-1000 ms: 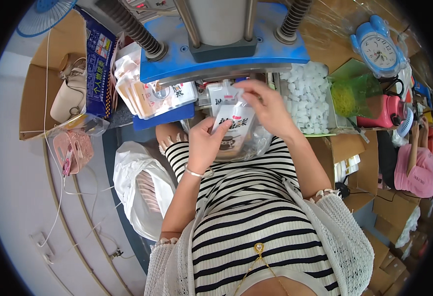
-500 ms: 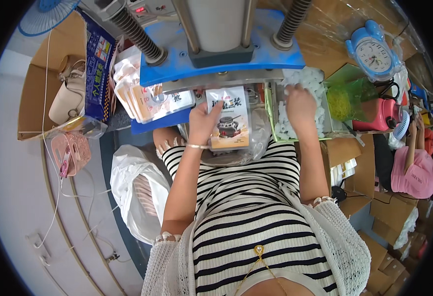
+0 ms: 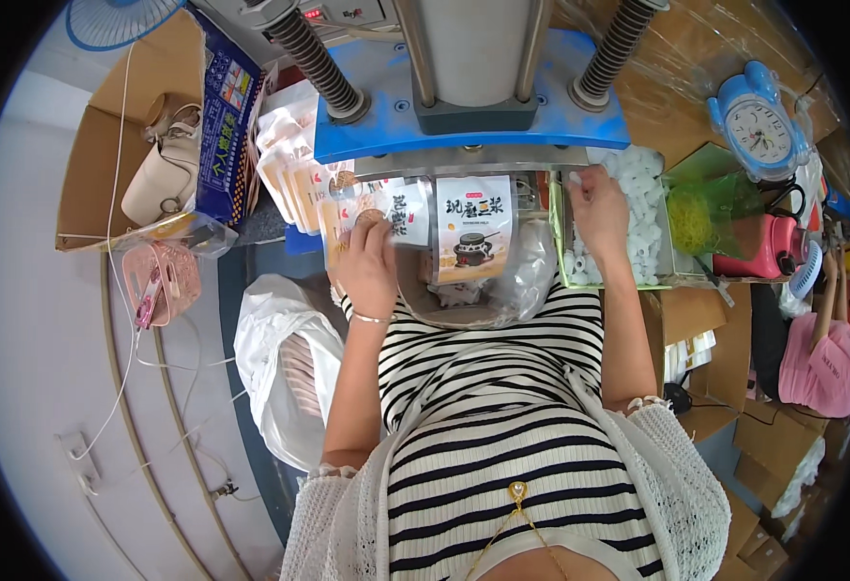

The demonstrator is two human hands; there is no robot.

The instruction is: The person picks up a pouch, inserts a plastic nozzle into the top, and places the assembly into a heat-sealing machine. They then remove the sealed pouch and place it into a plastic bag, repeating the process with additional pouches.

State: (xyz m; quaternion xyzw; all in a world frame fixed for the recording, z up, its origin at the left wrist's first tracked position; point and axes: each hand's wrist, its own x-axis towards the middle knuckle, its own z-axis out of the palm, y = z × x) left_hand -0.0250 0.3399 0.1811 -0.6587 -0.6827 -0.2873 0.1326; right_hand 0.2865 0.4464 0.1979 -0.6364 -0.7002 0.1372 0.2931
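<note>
My left hand [image 3: 363, 266] is closed over a printed white-and-tan pouch [image 3: 338, 215], in front of the stacked pouches. My right hand [image 3: 601, 221] is at the left side of a bin full of small white plastic fittings [image 3: 644, 189]. Its thumb and fingertips are pinched on a small white plastic fitting [image 3: 576, 178]. Between the hands, another pouch [image 3: 473, 232] with a pot picture hangs upright below the metal bar of the blue press [image 3: 473, 136]. Neither hand touches it. Under that pouch, a plastic-lined container [image 3: 459, 312] rests at my lap.
Stacked pouches [image 3: 288, 160] lie left of the press. A carton [image 3: 106, 165] holding a beige bag stands farther left. To the right are a blue alarm clock [image 3: 756, 126] and a red device [image 3: 759, 247]. A white sack [image 3: 275, 373] sits beside my left arm. Someone in pink [image 3: 820, 358] works at far right.
My left hand has let go of the middle pouch and moved left onto another one. My right hand has shifted from among the fittings to the bin's left edge, fingertips pinched.
</note>
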